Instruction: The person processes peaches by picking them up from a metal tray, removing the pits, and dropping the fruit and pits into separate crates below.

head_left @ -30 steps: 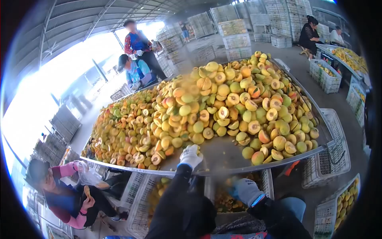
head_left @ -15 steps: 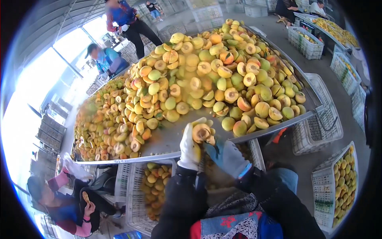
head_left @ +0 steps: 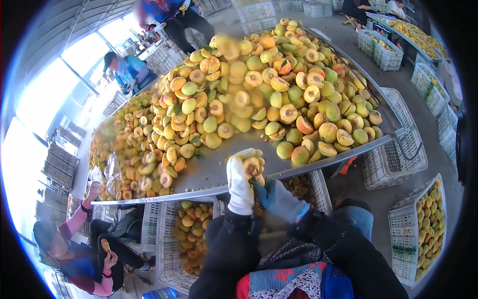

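My left hand, in a white glove, grips a halved peach with its cut face up, just over the near edge of a long metal table. Touching that fruit from below right is my right hand, in a blue-grey glove; whether it holds a tool is hidden. A big heap of halved and whole peaches covers the table beyond my hands.
White plastic crates stand under and beside the table: one with peaches below left, an empty one right, another with fruit far right. A seated person reaches up at lower left. Other workers stand at the table's far side.
My left hand left the heap and now holds a peach half near the table edge. My right hand rose from below the table to meet it. The view tilted downward.
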{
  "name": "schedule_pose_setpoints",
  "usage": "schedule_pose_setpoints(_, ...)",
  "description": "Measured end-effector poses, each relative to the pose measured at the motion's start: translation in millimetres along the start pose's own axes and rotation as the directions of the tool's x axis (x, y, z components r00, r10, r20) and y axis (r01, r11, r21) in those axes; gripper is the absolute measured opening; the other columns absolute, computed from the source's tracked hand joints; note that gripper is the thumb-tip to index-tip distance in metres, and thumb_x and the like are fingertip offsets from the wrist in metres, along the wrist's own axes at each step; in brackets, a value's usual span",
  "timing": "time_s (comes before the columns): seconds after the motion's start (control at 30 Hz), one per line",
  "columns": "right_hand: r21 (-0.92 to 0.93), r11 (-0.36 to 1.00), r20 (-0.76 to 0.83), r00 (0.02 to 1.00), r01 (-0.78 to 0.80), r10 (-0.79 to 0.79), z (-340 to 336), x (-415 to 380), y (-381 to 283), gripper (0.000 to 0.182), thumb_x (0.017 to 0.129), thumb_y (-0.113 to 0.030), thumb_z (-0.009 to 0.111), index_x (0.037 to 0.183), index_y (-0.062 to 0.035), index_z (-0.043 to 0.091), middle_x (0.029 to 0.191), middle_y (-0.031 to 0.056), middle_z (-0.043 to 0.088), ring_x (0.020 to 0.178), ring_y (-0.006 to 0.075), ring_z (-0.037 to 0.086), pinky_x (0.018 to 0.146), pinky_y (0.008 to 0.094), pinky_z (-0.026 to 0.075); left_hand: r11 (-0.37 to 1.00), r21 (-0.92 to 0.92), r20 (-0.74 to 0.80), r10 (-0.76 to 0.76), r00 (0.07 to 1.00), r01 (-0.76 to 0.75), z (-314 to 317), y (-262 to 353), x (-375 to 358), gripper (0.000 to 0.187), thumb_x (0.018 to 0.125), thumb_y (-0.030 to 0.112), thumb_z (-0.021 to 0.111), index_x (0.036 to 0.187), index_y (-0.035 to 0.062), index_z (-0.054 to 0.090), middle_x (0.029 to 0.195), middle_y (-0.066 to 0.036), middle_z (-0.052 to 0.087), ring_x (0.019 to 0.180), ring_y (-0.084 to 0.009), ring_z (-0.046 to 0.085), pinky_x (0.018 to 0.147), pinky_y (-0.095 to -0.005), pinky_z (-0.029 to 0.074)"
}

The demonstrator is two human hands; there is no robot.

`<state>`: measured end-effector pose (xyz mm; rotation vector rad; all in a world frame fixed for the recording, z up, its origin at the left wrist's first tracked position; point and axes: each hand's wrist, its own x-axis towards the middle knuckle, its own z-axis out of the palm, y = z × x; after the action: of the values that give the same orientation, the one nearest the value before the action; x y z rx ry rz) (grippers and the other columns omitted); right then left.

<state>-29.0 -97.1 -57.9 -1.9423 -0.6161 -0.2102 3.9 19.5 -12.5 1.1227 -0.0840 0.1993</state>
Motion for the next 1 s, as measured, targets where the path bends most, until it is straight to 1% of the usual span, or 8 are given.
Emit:
schedule_pose_setpoints(0.1, 0.152, 0.981, 0.128, 0.987, -0.119, 0.100, -8, 5, -6, 0.024, 0.101, -0.021, 0.053, 0.116, -0.0033, 0.060, 0.088, 0.0167, 0.066, 0.073, 0.0321, 0.063, 0.061, 0.0453, 0.048, 0.990, 0.105, 0.046, 0.087, 0.995, -0.091, -3, -1, -2, 0.052, 0.106, 0.047, 0.040, 0.119, -0.0012, 0.054, 0.110, -0.018, 0.064, 0.085, -0.0228, 0.062, 0.075, -0.0356, 0.054)
schedule_pose_setpoints(0.23, 0.382, 0.831, 0.319, 0.902, -0.403, 0.291, -17, 16, -3, 0.022, 0.101, -0.019, 0.052, 0.112, -0.0024, 0.062, 0.095, 0.0153, 0.069, 0.082, 0.0260, 0.065, 0.070, 0.0404, 0.051, 0.994, 0.108, 0.102, -0.043, 0.994, 0.032, -7, 2, 0, 0.057, 0.103, 0.051, 0.044, 0.125, -0.0010, 0.053, 0.113, -0.019, 0.065, 0.089, -0.0241, 0.064, 0.076, -0.0362, 0.056)
schedule_pose_setpoints(0.37, 0.225, 0.934, 0.165, 0.956, -0.278, 0.245, -16, 11, 6, 0.042, 0.103, -0.038, 0.048, 0.107, 0.0008, 0.066, 0.076, 0.0095, 0.070, 0.074, 0.0290, 0.066, 0.073, 0.0447, 0.051, 0.981, -0.099, 0.119, -0.153, 0.981, 0.165, 3, 16, -6, 0.052, 0.101, 0.043, 0.050, 0.128, -0.0011, 0.056, 0.118, -0.017, 0.065, 0.093, -0.0251, 0.065, 0.079, -0.0348, 0.056)
schedule_pose_setpoints(0.47, 0.120, 0.992, 0.059, 0.998, 0.032, -0.039, 8, 2, 41, 0.051, 0.104, -0.044, 0.045, 0.099, 0.0023, 0.065, 0.070, 0.0085, 0.067, 0.067, 0.0259, 0.065, 0.064, 0.0407, 0.051, 0.988, 0.094, -0.088, -0.115, 0.989, 0.123, 11, 8, -4, 0.036, 0.102, 0.034, 0.056, 0.112, 0.0012, 0.066, 0.097, -0.008, 0.068, 0.074, -0.0168, 0.062, 0.063, -0.0293, 0.052)
schedule_pose_setpoints(0.57, 0.277, 0.701, 0.503, 0.721, -0.657, 0.477, -40, 16, -36, 0.059, 0.103, -0.052, 0.042, 0.088, 0.0012, 0.063, 0.067, 0.0080, 0.063, 0.056, 0.0206, 0.060, 0.052, 0.0349, 0.046, 0.971, -0.043, -0.148, -0.239, 0.960, 0.235, 14, 13, -2, 0.038, 0.103, 0.033, 0.053, 0.098, -0.0008, 0.069, 0.086, -0.011, 0.069, 0.069, -0.0186, 0.063, 0.061, -0.0299, 0.052)
schedule_pose_setpoints(0.6, 0.365, 0.574, 0.571, 0.663, -0.733, 0.483, -47, 17, -49, 0.059, 0.101, -0.058, 0.042, 0.082, -0.0050, 0.059, 0.060, 0.0035, 0.053, 0.046, 0.0139, 0.049, 0.044, 0.0293, 0.039, 0.969, -0.038, -0.087, -0.245, 0.966, 0.243, 9, 15, -1, 0.037, 0.102, 0.032, 0.053, 0.096, -0.0017, 0.069, 0.089, -0.013, 0.070, 0.072, -0.0205, 0.065, 0.064, -0.0314, 0.054)
schedule_pose_setpoints(0.9, 0.328, 0.220, 0.858, 0.387, -0.919, 0.337, -54, 19, -40, 0.058, 0.098, -0.065, 0.043, 0.083, -0.0105, 0.052, 0.058, -0.0030, 0.039, 0.044, 0.0095, 0.035, 0.042, 0.0267, 0.032, 0.948, 0.228, 0.224, -0.274, 0.935, 0.222, -3, 29, 4, 0.042, 0.101, 0.029, 0.052, 0.085, -0.0042, 0.070, 0.073, -0.012, 0.066, 0.062, -0.0189, 0.060, 0.058, -0.0288, 0.049)
schedule_pose_setpoints(1.0, 0.298, 0.440, 0.728, 0.500, -0.847, 0.470, -49, 8, -48, 0.054, 0.098, -0.064, 0.044, 0.083, -0.0125, 0.051, 0.057, -0.0059, 0.033, 0.044, 0.0069, 0.027, 0.042, 0.0244, 0.025, 0.884, 0.465, 0.346, -0.223, 0.911, 0.039, -4, 25, 7, 0.043, 0.101, 0.031, 0.052, 0.083, -0.0033, 0.069, 0.071, -0.012, 0.064, 0.061, -0.0182, 0.059, 0.056, -0.0291, 0.048)
